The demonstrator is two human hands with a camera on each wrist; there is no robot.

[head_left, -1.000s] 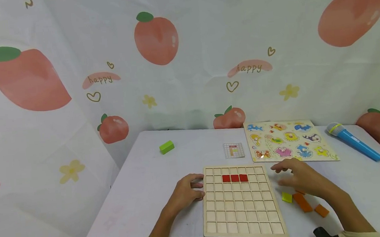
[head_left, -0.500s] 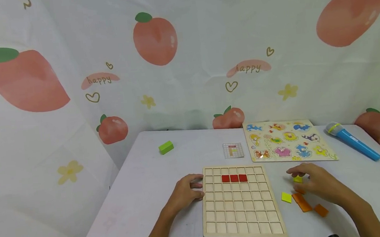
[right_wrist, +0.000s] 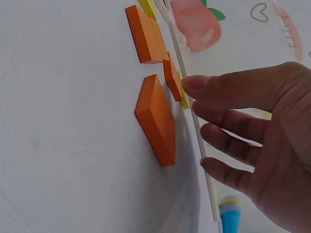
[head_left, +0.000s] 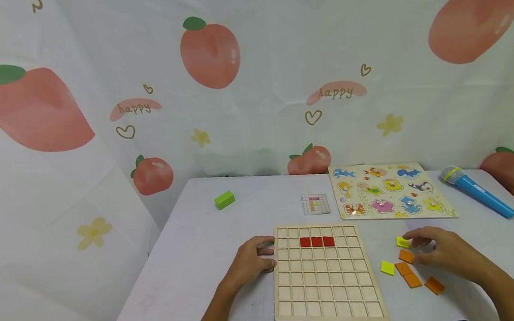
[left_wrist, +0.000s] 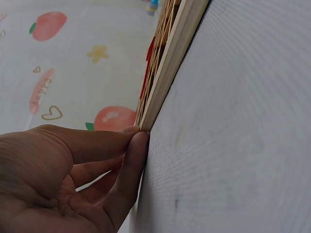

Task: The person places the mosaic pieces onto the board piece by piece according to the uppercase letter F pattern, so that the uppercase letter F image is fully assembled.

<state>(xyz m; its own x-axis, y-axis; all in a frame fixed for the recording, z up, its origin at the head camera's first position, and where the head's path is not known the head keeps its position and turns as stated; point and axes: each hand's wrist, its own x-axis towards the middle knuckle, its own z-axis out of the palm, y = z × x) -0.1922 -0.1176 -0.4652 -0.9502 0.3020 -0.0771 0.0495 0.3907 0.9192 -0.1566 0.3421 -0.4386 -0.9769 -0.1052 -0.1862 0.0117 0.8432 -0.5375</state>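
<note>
A pale wooden grid board (head_left: pixel 320 278) lies on the table, with a short row of red tiles (head_left: pixel 317 241) in its upper part. My left hand (head_left: pixel 247 260) rests at the board's left side, its fingertips touching the wooden edge (left_wrist: pixel 167 65). To the right of the board, my right hand (head_left: pixel 446 252) hovers over loose tiles, thumb and fingers apart and holding nothing. Closest to its fingertips are a yellow tile (head_left: pixel 401 242) and an orange tile (head_left: pixel 405 256). Another yellow tile (head_left: pixel 388 268) and more orange tiles (head_left: pixel 434 285) lie nearer the person.
A small printed grid card (head_left: pixel 316 204) lies behind the board. Further back on the right are an animal puzzle board (head_left: pixel 392 210) and a blue toy microphone (head_left: pixel 485 194). A green block (head_left: pixel 225 200) sits at the back left, before a fruit-patterned cloth.
My right hand has moved right, from beside the board's upper right edge to over the loose tiles, and a second yellow tile now shows there. The left hand has stayed at the board's edge.
</note>
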